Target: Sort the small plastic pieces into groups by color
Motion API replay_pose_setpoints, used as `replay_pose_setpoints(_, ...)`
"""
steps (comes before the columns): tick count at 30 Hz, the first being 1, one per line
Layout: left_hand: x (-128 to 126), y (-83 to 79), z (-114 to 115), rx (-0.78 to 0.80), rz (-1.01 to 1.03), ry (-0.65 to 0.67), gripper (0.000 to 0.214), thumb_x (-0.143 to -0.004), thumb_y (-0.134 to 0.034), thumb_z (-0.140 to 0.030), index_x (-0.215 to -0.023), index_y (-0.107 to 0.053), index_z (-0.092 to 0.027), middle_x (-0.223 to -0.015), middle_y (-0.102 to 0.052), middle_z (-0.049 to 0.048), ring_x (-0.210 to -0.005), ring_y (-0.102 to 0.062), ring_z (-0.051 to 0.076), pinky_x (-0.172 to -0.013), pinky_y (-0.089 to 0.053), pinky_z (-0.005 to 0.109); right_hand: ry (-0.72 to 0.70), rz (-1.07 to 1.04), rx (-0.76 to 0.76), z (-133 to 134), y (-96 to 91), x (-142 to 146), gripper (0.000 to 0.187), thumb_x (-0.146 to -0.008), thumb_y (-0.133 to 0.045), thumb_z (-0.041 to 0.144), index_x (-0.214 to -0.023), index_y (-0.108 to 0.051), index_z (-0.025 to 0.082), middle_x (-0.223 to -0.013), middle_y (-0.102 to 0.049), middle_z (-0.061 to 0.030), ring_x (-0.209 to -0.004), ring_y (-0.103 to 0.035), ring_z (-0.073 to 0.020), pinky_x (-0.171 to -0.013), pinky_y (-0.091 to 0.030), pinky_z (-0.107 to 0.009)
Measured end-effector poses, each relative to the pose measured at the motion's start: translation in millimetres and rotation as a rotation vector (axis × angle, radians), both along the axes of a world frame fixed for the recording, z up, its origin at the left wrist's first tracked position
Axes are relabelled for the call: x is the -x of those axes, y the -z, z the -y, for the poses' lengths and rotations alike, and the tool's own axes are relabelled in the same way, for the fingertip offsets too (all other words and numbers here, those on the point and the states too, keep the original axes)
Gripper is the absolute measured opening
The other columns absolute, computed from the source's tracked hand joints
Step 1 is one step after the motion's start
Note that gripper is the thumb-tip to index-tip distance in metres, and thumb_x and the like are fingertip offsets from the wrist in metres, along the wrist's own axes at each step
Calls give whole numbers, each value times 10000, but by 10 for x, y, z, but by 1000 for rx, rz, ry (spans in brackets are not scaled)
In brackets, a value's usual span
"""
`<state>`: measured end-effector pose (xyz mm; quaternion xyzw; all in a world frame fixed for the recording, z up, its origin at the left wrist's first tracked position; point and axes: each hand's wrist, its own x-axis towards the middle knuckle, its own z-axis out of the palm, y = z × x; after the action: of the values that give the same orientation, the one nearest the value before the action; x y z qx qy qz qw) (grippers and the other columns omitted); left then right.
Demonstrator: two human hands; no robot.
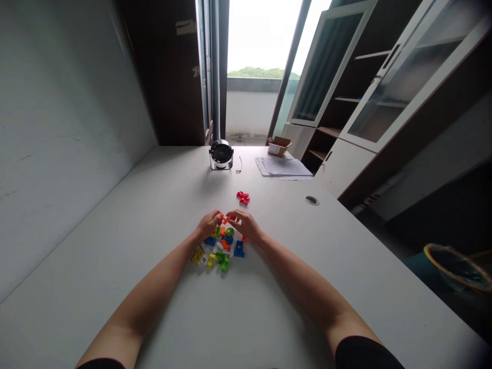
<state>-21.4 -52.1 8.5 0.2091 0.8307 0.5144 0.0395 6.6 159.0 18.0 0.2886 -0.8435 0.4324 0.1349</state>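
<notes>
left hand (207, 224): curled, fingertips pinching the orange piece (225, 219) at its left end.
right hand (246, 224): fingers bent, tips on the same piece from the right. Reads as a shared pinch, but the contact is too small to confirm.
orange piece: off the table (154, 205), between both hands, just over the far edge of the pile (221, 248).
pile: loose green, yellow, blue and white blocks on my side of the fingertips, between my wrists.
red pieces (243, 197): separate cluster beyond my hands, apart from the pile.
grip: I judge a light pinch on flat faces best. Squeezing the corners could pop it out.
clearance: wrists high enough that my forearms don't sweep the pile.
risk: a drop lands among similar colours and is hard to spot.
</notes>
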Motion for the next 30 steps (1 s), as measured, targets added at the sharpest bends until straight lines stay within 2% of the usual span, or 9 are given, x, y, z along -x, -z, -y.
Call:
replay_pose_setpoints(3, -4, 7, 0, -2, -8, 6, 394, -938, -376, -459, -784, -597, -172, -709, -598, -6, -644, -507, 104, -644, -396, 210, -27, 29, -22, 9, 11, 3, 193, -953, -595, 356, -1069, -669, 220, -976, -685, -39, -774, -615, -132, -700, -496, -250)
replay_pose_setpoints(7, -6, 31, -5, -63, 28, -14, 400, -944, -388, -483, -1071, -632, -194, -742, -617, -10, -642, -523, 102, -653, -424, 206, 59, -4, -19, -78, 34, 99, 184, -943, -599, 364, -1028, -651, 209, -933, -688, -32, -799, -624, -146, -756, -495, -271)
replay_pose_setpoints(11, 2, 57, -6, -41, 37, 13, 377, -927, -433, -448, -1117, -647, -204, -770, -631, 1, -699, -567, 109, -690, -456, 204, 435, -55, 39, -451, 91, 327, 179, -916, -598, 343, -1015, -635, 199, -889, -679, -39, -774, -611, -164, -765, -478, -296)
replay_pose_setpoints(13, 2, 58, -8, -16, 27, 15, 354, -912, -458, -421, -1105, -660, -204, -777, -636, 3, -720, -581, 112, -701, -465, 202, 639, -24, 19, -712, 142, 439, 176, -897, -603, 344, -980, -639, 193, -815, -658, -38, -758, -594, -179, -757, -460, -304)
replay_pose_setpoints(15, -6, 44, -12, -1, 19, 8, 345, -905, -465, -401, -1107, -664, -204, -782, -642, 1, -726, -590, 112, -705, -471, 200, 748, 25, -50, -961, 201, 524, 179, -872, -620, 345, -959, -647, 191, -798, -650, -41, -786, -584, -192, -782, -442, -315)
replay_pose_setpoints(18, -33, 3, -17, 20, 12, 11, 336, -903, -463, -387, -1094, -672, -206, -801, -651, -3, -729, -602, 106, -701, -472, 192, 798, 133, -166, -1223, 286, 596, 177, -838, -647, 346, -937, -664, 200, -855, -657, -49, -853, -574, -200, -806, -423, -313)
replay_pose_setpoints(22, -70, -46, -18, 57, 5, 18, 334, -901, -463, -387, -1071, -684, -204, -779, -643, -5, -728, -599, 107, -694, -466, 187, 870, 175, -228, -1335, 351, 624, 201, -823, -661, 367, -948, -679, 211, -898, -656, -58, -914, -565, -208, -870, -412, -327)
replay_pose_setpoints(26, -81, -55, -17, 69, 5, 21, 335, -900, -461, -391, -1056, -692, -204, -759, -631, -3, -737, -595, 112, -681, -459, 185, 858, 89, -135, -1297, 352, 612, 241, -864, -572, 340, -1033, -677, 204, -928, -660, -63, -894, -572, -198, -865, -428, -314)
replay_pose_setpoints(30, -80, -58, -18, 73, -5, 18, 338, -903, -459, -388, -1076, -684, -207, -767, -632, -5, -722, -585, 107, -674, -451, 186, 823, 61, -52, -1208, 326, 579, 237, -890, -504, 330, -994, -682, 213, -892, -680, -40, -812, -588, -178, -790, -436, -285)
